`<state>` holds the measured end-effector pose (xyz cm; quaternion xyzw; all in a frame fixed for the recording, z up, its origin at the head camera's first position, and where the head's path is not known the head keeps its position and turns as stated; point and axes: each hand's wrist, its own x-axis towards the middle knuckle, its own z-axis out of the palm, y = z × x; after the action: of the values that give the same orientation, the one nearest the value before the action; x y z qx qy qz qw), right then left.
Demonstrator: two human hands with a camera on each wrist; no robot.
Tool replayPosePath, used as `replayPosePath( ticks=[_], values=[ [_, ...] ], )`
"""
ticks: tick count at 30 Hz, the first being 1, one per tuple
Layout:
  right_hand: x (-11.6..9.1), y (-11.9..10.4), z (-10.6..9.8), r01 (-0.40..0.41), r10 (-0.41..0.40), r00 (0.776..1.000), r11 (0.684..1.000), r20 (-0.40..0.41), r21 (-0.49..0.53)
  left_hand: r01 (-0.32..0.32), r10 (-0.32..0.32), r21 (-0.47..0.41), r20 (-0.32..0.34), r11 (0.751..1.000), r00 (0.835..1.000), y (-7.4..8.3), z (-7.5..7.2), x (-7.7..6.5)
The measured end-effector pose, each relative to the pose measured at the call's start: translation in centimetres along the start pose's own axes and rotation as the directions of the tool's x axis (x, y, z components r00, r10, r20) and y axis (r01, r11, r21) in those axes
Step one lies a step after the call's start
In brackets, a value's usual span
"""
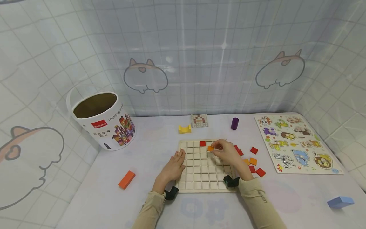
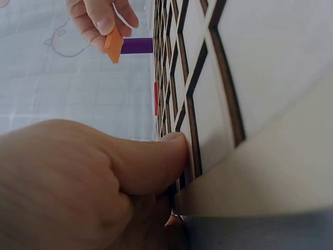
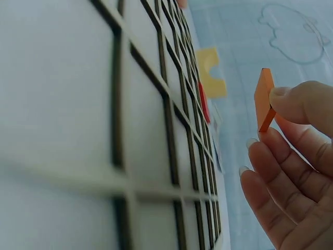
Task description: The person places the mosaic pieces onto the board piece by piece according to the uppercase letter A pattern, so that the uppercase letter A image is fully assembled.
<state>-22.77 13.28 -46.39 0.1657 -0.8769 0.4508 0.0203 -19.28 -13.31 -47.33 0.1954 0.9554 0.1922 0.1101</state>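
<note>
A wooden grid board lies flat on the table, with one red square tile in its far row. My right hand pinches an orange square tile between thumb and fingers over the board's far part. In the right wrist view that orange tile is held on edge, apart from the grid. My left hand rests along the board's left edge with fingers extended. Its thumb touches the grid's border in the left wrist view; the other fingers are partly hidden there.
Loose red and orange tiles lie right of the board. Behind it are a pattern card, a yellow block and a purple cylinder. A bucket and orange block stand left; an animal puzzle and blue block right.
</note>
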Motion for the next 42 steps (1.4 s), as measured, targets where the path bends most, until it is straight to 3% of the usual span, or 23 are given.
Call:
replayPosePath(
  ticks=[16,24,42],
  values=[
    [0.1,-1.6,3.6,0.009,-0.012,0.997,0.999,0.078,0.034,-0.001,0.001,-0.001,-0.003,1.0,1.0,0.1,-0.1,-0.1],
    [-0.2,-1.5,5.0,0.051,-0.055,0.99,0.998,0.132,0.033,0.004,-0.004,-0.016,-0.004,1.0,1.0,0.2,-0.1,-0.2],
    [-0.6,-1.2,5.7,0.059,-0.058,0.984,0.998,0.167,-0.004,0.009,-0.009,-0.012,-0.01,1.0,1.0,0.2,-0.1,-0.3]
  ],
)
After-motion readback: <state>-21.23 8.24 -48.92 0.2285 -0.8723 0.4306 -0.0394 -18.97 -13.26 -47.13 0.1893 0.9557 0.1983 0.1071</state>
